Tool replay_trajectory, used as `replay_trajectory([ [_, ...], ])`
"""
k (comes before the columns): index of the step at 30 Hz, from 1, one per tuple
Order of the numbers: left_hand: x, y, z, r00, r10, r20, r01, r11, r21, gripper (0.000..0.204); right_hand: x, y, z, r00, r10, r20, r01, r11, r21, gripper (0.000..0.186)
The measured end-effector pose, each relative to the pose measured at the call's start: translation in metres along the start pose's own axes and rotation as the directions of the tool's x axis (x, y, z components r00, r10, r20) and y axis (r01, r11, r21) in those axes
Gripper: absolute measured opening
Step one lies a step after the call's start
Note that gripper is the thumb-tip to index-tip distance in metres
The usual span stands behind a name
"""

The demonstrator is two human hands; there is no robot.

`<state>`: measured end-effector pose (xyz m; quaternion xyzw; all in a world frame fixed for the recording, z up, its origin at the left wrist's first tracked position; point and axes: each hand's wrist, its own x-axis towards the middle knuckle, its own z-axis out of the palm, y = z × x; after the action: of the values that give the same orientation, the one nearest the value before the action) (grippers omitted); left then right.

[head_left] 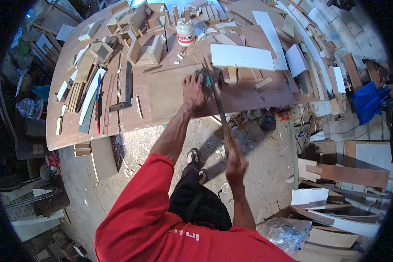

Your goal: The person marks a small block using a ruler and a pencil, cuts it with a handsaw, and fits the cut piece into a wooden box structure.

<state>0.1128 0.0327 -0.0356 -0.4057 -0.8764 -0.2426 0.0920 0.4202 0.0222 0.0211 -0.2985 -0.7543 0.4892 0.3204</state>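
My right hand (235,168) grips the wooden handle of a hand saw (218,107), whose long blade runs up and away across the front edge of the workbench (131,120). My left hand (193,91) presses flat on a thin brown plywood sheet (170,91) lying on the bench, just left of the blade. The saw's tip reaches near a white board (242,56). A small wooden block (230,75) sits just right of the blade.
A white glue jar (185,32), small wooden box frames (145,51), strips and offcuts crowd the bench's far side. A long dark square (127,89) lies at left. Boards and scraps pile up at right, with a blue cloth (367,101). Sawdust covers the floor.
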Motion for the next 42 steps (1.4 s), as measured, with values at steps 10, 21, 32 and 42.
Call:
replay_trajectory([
  [10, -0.010, -0.021, -0.004, 0.999, 0.015, -0.053, -0.014, 1.000, 0.024, 0.052, -0.034, -0.031, -0.011, 0.981, 0.183, 0.065, -0.188, 0.977, 0.098, 0.033],
  [21, -0.015, -0.020, -0.006, 1.000, 0.001, -0.006, 0.000, 1.000, 0.025, 0.058, -0.027, -0.027, -0.007, 0.985, 0.140, 0.098, -0.138, 0.990, -0.021, 0.040],
  [32, -0.008, -0.021, 0.004, 0.999, 0.017, -0.049, -0.018, 1.000, -0.007, 0.062, -0.022, -0.051, -0.017, 0.959, 0.250, 0.133, -0.244, 0.968, -0.058, 0.039],
  [42, -0.011, -0.022, -0.003, 0.996, 0.011, -0.092, -0.013, 1.000, -0.013, 0.053, -0.028, -0.079, -0.032, 0.939, 0.282, 0.198, -0.270, 0.959, -0.088, 0.038],
])
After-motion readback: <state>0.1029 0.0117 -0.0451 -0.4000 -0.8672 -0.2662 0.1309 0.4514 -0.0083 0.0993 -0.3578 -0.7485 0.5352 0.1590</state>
